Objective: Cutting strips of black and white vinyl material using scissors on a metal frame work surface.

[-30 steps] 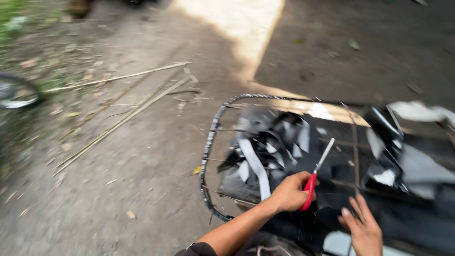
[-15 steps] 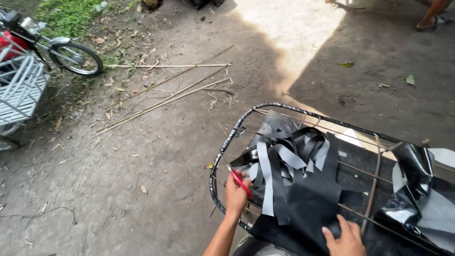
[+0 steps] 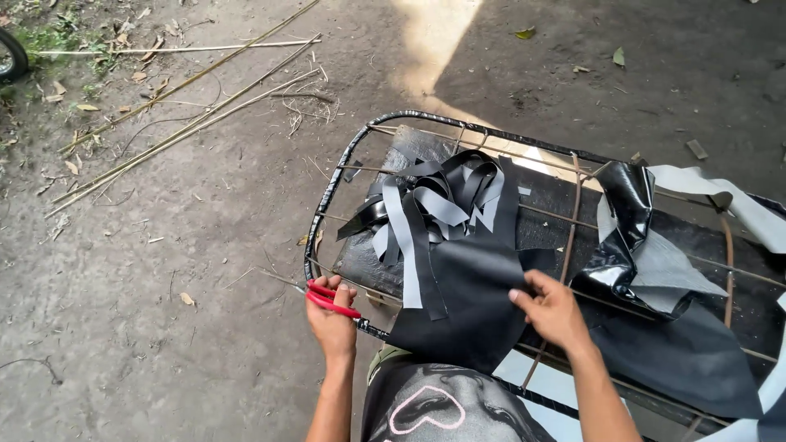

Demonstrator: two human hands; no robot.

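My left hand (image 3: 332, 321) is closed around red-handled scissors (image 3: 327, 298) at the near left rim of a wire frame (image 3: 326, 205); the blades point left, out over the dirt. My right hand (image 3: 553, 309) rests with its fingers on a large black leather-like sheet (image 3: 463, 286) lying across the frame. Just beyond that sheet lies a heap of cut black and grey strips (image 3: 434, 196).
A crumpled glossy black piece (image 3: 624, 217) and grey sheets (image 3: 712, 196) lie on the frame's right side. Long bamboo sticks (image 3: 188, 98) stretch across the dirt ground at upper left, beside a wheel (image 3: 8, 53) at the edge. My dark printed shirt (image 3: 442, 405) fills the bottom.
My left hand carried the scissors from over the strips to the frame's left rim, blades now pointing outward. My right hand moved up onto the black sheet.
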